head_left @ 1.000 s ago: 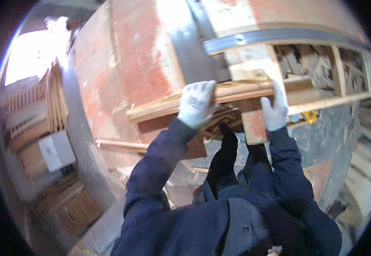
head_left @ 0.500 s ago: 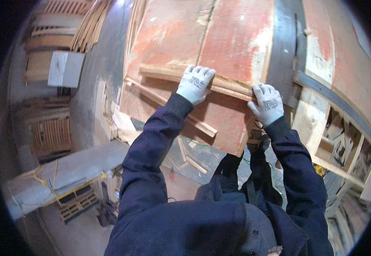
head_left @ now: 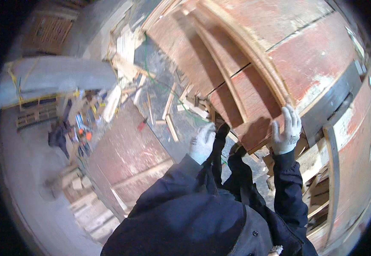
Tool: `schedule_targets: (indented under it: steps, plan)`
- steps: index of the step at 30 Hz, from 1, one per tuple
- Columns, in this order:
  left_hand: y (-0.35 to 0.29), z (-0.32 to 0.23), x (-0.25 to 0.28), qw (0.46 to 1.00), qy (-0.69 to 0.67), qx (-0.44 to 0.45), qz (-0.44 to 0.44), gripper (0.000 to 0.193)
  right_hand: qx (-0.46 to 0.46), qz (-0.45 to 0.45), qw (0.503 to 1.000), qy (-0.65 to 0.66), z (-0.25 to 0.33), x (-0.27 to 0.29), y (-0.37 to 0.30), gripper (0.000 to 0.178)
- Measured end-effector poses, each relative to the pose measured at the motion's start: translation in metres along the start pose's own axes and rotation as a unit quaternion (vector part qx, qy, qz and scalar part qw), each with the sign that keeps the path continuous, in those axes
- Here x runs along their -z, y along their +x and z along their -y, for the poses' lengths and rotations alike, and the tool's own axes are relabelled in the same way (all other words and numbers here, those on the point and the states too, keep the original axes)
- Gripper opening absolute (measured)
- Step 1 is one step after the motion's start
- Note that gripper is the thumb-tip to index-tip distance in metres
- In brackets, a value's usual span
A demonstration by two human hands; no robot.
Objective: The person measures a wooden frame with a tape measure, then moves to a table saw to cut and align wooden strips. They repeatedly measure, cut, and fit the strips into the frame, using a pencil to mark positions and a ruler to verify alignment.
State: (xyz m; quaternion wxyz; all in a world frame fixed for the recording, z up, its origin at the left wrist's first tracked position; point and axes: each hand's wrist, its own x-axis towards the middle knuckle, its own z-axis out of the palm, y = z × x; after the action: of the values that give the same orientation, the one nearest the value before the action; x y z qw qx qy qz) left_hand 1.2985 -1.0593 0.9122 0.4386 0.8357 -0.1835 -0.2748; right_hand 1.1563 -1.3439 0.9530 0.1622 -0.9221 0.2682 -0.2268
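Note:
My right hand (head_left: 287,131), in a white work glove, is at the near end of a stack of long wooden strips (head_left: 253,51) lying on the red-worn panel tabletop (head_left: 311,47). Its fingers touch the strip ends, with the thumb spread apart. My left hand (head_left: 202,143), gloved alike, hangs low in front of my body, left of the table's near corner. Its fingers are loosely bent and nothing shows in them. A thinner single strip (head_left: 221,66) lies on the panel left of the stack, apart from it.
Wood offcuts (head_left: 170,121) and a green cord (head_left: 157,83) lie on the floor left of the table. Further left are a red-brown panel (head_left: 130,149), scattered tools (head_left: 83,130) and a grey covered bench (head_left: 61,79). A dark metal strip (head_left: 328,106) crosses the tabletop at right.
My left hand has let go of the strip stack and dropped toward my body. The view has swung left. My right hand stays at the stack's near end.

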Motion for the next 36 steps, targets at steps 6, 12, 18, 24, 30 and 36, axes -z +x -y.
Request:
schedule_targets:
  steps: [6,12,18,24,30,36]
  plan:
    - [-0.099,0.085,-0.056,0.985,-0.02,0.146,0.085,0.034,0.098,0.053,0.99,0.082,0.026,-0.052,-0.021,0.038]
    - [-0.13,0.121,-0.082,0.976,-0.071,0.183,0.095,0.033,0.106,0.029,0.993,0.041,0.03,-0.071,-0.024,0.028]
    - [-0.075,0.194,-0.097,0.973,-0.125,0.171,0.088,0.034,0.073,0.019,0.996,-0.053,0.048,-0.087,-0.033,0.037]
    - [0.039,0.324,-0.096,0.982,-0.088,0.136,0.093,0.039,0.054,0.04,0.988,-0.142,0.052,-0.1,-0.039,0.034]
    - [0.105,0.478,-0.061,0.963,-0.142,0.18,0.142,0.038,-0.102,0.038,0.983,-0.147,0.031,-0.098,-0.063,0.051]
    - [0.15,0.585,-0.045,0.953,-0.105,0.242,0.152,0.037,-0.212,0.04,0.968,-0.128,0.016,-0.085,-0.079,0.049]
